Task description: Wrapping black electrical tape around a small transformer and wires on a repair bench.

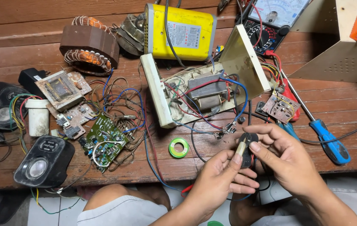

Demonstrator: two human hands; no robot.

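Reddish-brown wooden planks make up the bench [28, 54], and it's packed with junk, so going left to right; two black speakers [44, 161] sit at the far left with a white plastic tub [38, 117] between them; a wound copper motor stator [89, 47] sits up top; below it a green circuit board [104, 141] lies in a tangle of loose wires; a green roll of tape [179, 147] lies flat near the bench's front edge; behind that is an opened cream chassis with a transformer [205, 90] inside, and a yellow box [180, 35] further back.

Now the hands, both just past the front edge of the bench; the left hand [220, 182] comes up from below, palm turned up, fingers loosely curled, thumb pressed up against a small pale cylindrical part [240, 147]; that part stands close to upright, long axis running roughly toward and away from the bench, top end tipped a bit right; it's lying against a black plug [248, 147], which both hands are gripping; the right hand [289, 161] comes in from the lower right, thumb pushed onto the plug's right side, index finger arched over the top; so both hands are closed on it, pinch style.

Further right, a blue-handled screwdriver [331, 144] lies diagonally; an analogue multimeter [270, 21] sits at the back.
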